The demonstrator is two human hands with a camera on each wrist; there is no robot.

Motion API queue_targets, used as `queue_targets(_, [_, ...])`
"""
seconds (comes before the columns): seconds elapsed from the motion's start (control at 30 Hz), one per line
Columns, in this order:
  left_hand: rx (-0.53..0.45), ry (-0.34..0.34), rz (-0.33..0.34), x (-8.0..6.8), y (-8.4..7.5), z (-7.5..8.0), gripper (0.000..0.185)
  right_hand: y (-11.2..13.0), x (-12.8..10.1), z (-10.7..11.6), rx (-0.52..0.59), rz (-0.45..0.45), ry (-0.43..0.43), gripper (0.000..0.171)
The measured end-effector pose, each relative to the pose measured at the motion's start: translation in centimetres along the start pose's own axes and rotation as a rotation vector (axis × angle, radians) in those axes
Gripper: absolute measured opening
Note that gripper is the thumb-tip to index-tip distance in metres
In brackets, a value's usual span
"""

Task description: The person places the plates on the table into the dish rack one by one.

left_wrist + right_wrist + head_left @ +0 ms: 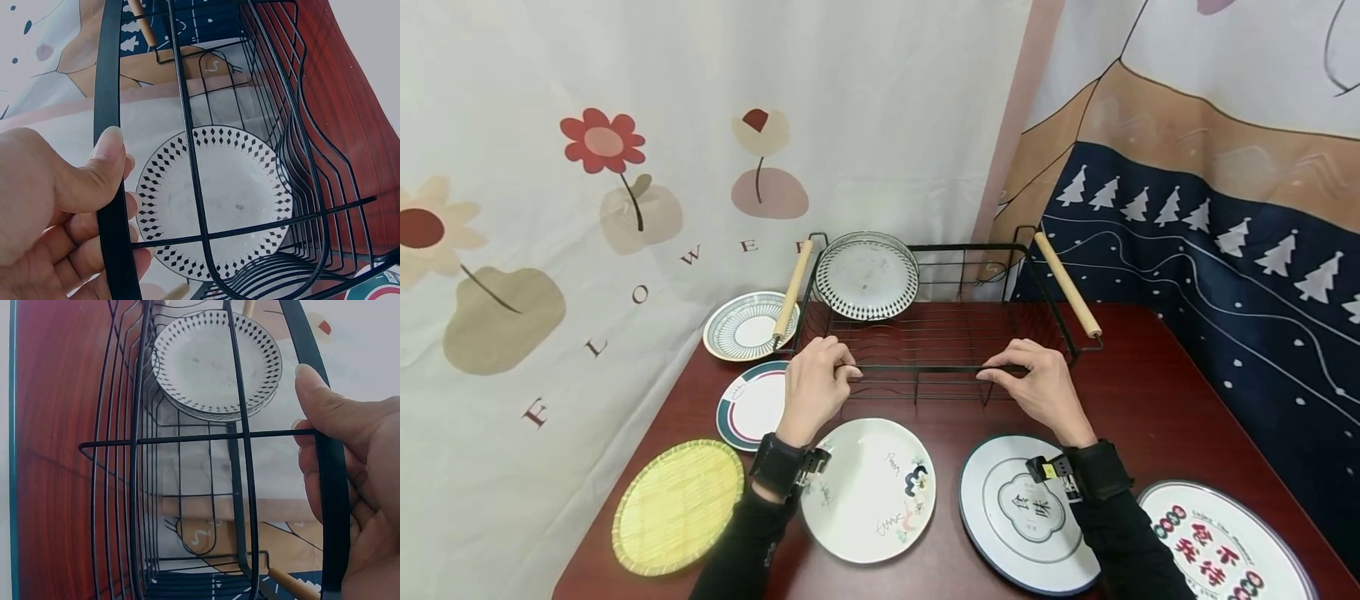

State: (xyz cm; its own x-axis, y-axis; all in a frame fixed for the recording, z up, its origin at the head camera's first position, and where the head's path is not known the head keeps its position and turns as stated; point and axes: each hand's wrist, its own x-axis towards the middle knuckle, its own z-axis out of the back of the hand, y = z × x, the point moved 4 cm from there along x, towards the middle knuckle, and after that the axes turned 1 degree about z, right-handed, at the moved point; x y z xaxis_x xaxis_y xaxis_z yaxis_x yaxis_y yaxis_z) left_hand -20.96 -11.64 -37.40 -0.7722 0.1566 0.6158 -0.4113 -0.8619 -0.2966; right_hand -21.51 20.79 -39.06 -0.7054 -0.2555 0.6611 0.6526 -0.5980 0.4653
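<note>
Both hands grip the rack's [940, 333] front rail: left hand [814, 385], right hand [1043, 390]; the fingers underneath seem curled, mostly hidden.

The dish rack [940, 342] is thin black metal wire with a matt coat and two pale bare-wood handles [1066, 283]; the table [1157, 400] is glossy dark red wood; the plates [868, 487] look glazed and shiny; the round yellow mat [677, 507] is woven and rough
</note>
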Motion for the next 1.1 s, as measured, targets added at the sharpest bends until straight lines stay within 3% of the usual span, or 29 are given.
queue_targets(0.3, [0.002, 0.025, -0.020, -0.2, -0.5, 0.1, 0.012, -0.1, -0.4, 0.1, -0.014, -0.017, -0.020, 0.014])
queue_targets(0.6, [-0.033, 0.076, 0.014, -0.3, -0.4, 1.0, 0.011, 0.0, 0.0, -0.1, -0.020, 0.002, -0.014, 0.013])
queue_targets(0.87, [-0.069, 0.068, 0.006, 0.3, -0.4, 1.8, 0.038, 0.2, 0.2, -0.2, -0.022, 0.019, -0.025, 0.012])
queue_targets(1.1, [-0.128, -0.003, -0.014, 1.4, 0.0, 3.2, 0.063, 0.2, 0.0, -0.3, -0.031, 0.015, -0.029, 0.013])
